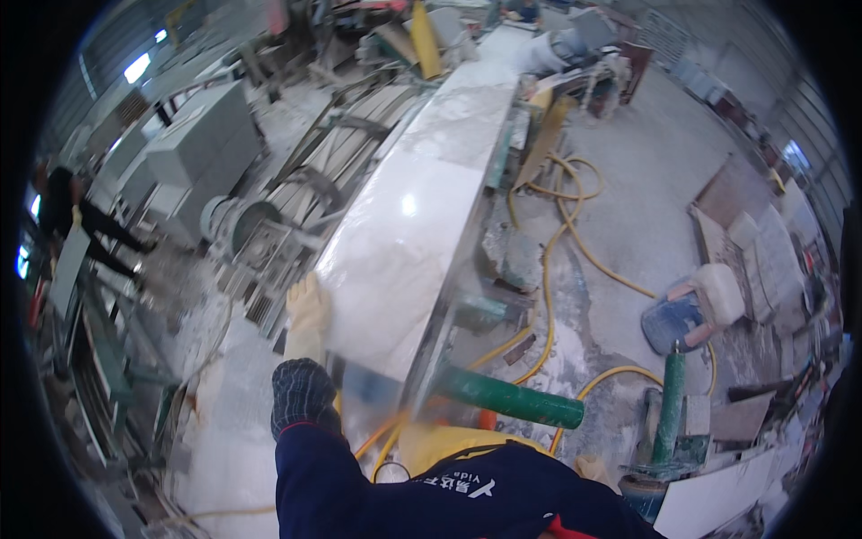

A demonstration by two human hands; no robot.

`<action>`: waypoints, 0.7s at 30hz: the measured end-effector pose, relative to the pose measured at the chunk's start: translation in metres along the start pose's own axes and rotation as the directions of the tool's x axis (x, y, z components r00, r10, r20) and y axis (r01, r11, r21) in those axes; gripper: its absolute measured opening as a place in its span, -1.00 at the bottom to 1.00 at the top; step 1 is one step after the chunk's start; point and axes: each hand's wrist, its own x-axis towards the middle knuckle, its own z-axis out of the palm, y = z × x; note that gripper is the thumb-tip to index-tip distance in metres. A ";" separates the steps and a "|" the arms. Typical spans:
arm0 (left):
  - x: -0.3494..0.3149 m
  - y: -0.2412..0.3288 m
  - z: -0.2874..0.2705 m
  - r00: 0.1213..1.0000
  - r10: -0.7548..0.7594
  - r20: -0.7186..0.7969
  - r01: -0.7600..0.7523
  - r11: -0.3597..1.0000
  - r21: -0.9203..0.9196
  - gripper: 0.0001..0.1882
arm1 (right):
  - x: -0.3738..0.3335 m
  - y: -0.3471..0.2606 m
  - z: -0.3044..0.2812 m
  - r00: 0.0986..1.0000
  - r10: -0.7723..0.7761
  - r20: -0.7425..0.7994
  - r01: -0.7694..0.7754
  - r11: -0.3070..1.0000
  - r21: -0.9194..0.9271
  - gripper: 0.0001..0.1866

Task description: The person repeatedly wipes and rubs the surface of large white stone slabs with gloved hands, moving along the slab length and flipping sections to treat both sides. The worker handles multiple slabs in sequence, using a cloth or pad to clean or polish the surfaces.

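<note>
My left hand (307, 307), in a cream rubber glove with a dark striped cuff, rests at the near left edge of a long white stone slab (395, 260). Its fingers look stretched out along that edge, with nothing seen in them. The slab's top is wet and shiny, and another pale slab (458, 117) continues beyond it. Below my chest and yellow apron (467, 440), a small cream patch, possibly my right hand (591, 469), shows past the navy clothing. Its fingers are hidden.
Green metal cylinders (516, 398) stick out beside the slab's near end. A yellow hose (548, 296) loops over the floor at right, near a blue drum (673, 322). Left are a motor (238, 220), stacked grey blocks (202, 144) and another person (67, 202) with a panel.
</note>
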 end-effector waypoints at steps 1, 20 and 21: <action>0.008 0.004 0.004 1.000 0.027 -0.005 -0.027 1.000 -0.012 -0.45 | -0.008 0.001 0.003 1.000 -0.002 -0.016 0.001 1.000 -0.023 -0.68; -0.065 -0.048 -0.029 0.995 0.050 0.080 -0.057 0.995 0.082 -0.41 | 0.072 0.067 0.013 0.888 0.073 -0.453 -0.129 0.987 -0.095 -0.67; -0.076 -0.053 -0.035 0.995 0.024 0.099 -0.032 0.996 0.089 -0.42 | 0.084 0.066 0.006 0.869 0.062 -0.491 -0.124 0.988 -0.095 -0.68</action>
